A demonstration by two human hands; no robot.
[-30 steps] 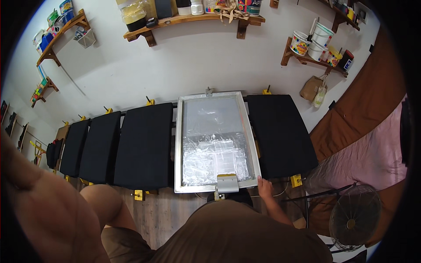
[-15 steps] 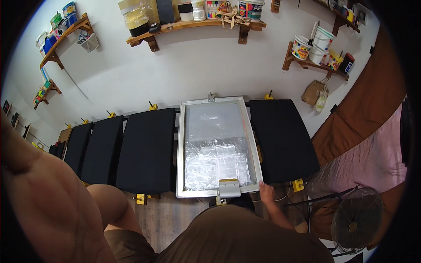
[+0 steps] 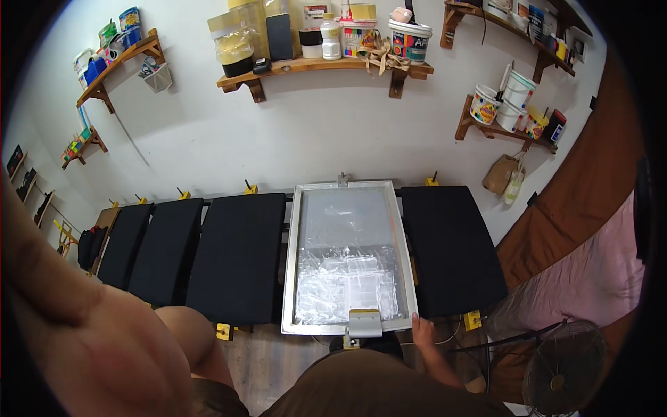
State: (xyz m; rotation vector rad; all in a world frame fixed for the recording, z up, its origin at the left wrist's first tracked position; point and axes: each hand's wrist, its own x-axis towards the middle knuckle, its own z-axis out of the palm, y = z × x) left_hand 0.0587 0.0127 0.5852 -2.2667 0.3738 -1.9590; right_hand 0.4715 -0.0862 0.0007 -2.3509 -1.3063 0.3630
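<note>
At the near right corner of the framed screen, the right hand touches the edge; I cannot tell whether it grips. The screen lies between two black boards, a metal clamp at its near edge. The left hand is raised, fingers out of view, its state unclear from here.

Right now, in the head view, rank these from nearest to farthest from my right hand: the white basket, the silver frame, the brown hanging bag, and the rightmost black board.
From your right hand:
1. Silver frame: its near right corner is right there.
2. Black board: just right of the frame.
3. Brown bag: on the wall, right.
4. White basket: upper left.
</note>
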